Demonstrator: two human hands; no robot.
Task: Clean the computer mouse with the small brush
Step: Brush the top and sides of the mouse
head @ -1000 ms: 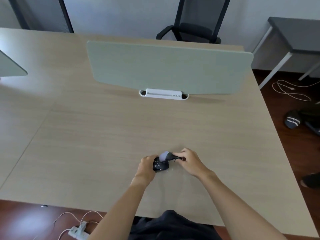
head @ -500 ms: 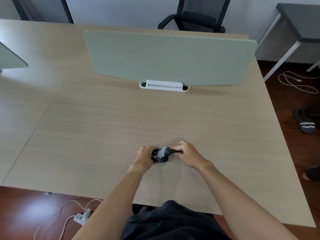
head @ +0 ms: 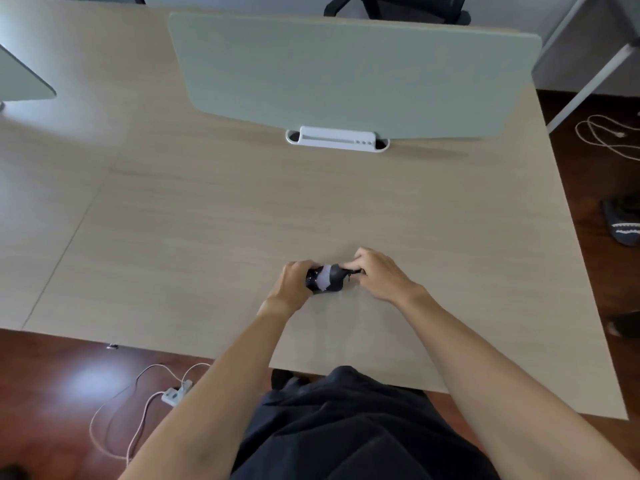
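A small black computer mouse (head: 313, 279) lies on the light wooden desk (head: 207, 237), near its front edge. My left hand (head: 292, 284) grips the mouse from its left side and hides part of it. My right hand (head: 377, 275) pinches the dark handle of a small brush (head: 332, 277). The brush's pale bristles lie on top of the mouse.
A grey-green divider panel (head: 346, 71) on a white clamp (head: 337, 139) stands across the desk's back. An office chair (head: 398, 8) sits behind it. On the dark floor lie a power strip with cables (head: 176, 394) at the left, and slippers (head: 623, 223) at the right.
The brush head has slid a little to the left over the mouse. Both hands keep their hold. The camera has tilted further down.
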